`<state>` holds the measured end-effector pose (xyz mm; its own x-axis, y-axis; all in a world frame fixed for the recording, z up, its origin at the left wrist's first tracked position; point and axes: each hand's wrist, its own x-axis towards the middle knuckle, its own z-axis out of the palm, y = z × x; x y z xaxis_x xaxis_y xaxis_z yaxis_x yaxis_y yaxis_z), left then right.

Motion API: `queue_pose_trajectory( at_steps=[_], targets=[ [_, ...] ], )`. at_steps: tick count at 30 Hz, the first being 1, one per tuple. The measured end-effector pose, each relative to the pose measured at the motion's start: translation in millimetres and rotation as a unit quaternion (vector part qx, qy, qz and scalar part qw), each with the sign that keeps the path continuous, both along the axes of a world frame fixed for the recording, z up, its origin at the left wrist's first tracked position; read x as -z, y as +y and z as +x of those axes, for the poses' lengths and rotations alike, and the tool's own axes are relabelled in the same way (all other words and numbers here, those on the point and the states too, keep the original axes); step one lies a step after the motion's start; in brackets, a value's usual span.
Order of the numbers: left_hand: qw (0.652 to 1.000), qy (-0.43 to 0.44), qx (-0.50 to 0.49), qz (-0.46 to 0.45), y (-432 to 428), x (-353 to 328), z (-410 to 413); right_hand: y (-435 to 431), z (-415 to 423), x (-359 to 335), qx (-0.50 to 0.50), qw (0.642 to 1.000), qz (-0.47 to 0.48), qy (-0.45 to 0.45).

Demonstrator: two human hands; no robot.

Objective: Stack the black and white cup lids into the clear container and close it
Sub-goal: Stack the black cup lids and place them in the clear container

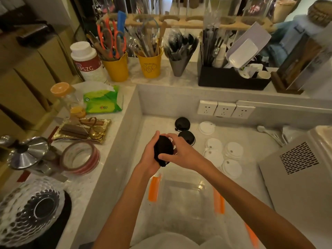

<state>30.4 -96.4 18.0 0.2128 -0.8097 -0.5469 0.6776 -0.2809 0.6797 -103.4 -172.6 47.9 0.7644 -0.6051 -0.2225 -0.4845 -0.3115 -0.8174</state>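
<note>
The fingers (pixel 169 136) of the right hand (pixel 181 155) curl over the top and near side of a small stack of black lids (pixel 162 150), and the left hand (pixel 149 155) grips the same stack from the left, thumb on top. The stack is held on edge at the centre of the frame, in the air just beyond the far rim of the clear container (pixel 185 198).

The container sits open on the sunken tabletop (pixel 161 123), low in the centre, with an orange latch (pixel 154 187) on its left side and another (pixel 219 202) on its right. 2 loose black lids (pixel 182 124) (pixel 186 137) lie just behind the hands, and at least 5 white lids (pixel 231 168) lie right of centre, some overlapping.

A raised ledge (pixel 115 144) walls the working space on the left, a back wall with 3 sockets (pixel 225 109) closes it at the top, and a grey appliance (pixel 296 177) crowds the right. The open floor between them is narrow.

How many lids are in the held stack cannot be told, since the hands cover most of it. The forearms hide parts of the container's rim, and its near end is cut off at the bottom of the frame
</note>
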Motion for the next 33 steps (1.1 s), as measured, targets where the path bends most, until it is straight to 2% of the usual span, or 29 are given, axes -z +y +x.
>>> queue_pose_trajectory(
  at_steps=[4,9,13,16,23,25,28,30,33],
  targets=[
    [0.997,0.065,-0.043,-0.015,-3.2,12.3,7.2,-29.4,6.6,13.7,-0.007,0.999,0.038,0.038],
    [0.989,0.099,-0.109,0.027,-9.7,35.0,23.2,-115.1,11.5,45.1,0.096,0.976,-0.079,0.180],
    [0.982,0.135,-0.121,0.058,-16.8,53.1,30.7,-154.1,15.3,75.0,0.076,0.954,-0.067,0.280],
    [0.978,0.157,-0.124,0.058,-24.8,65.8,33.0,-158.3,24.7,95.9,0.074,0.951,-0.059,0.295],
    [0.974,0.177,-0.125,0.060,-32.8,75.8,33.3,-146.2,35.2,125.2,0.051,0.941,-0.106,0.318],
    [0.976,0.172,-0.123,0.057,-30.7,74.0,32.7,-142.5,34.9,122.1,0.068,0.944,-0.100,0.305],
    [0.978,0.156,-0.124,0.065,-27.0,65.0,30.2,-130.2,31.6,100.0,0.116,0.979,0.019,0.165],
    [0.979,0.148,-0.120,0.065,-24.4,54.8,25.0,-112.1,23.2,73.2,0.099,0.988,0.090,0.079],
    [0.991,0.116,-0.069,0.021,-20.2,35.4,13.4,-76.7,5.5,30.8,0.034,0.992,0.116,0.036]
  ],
)
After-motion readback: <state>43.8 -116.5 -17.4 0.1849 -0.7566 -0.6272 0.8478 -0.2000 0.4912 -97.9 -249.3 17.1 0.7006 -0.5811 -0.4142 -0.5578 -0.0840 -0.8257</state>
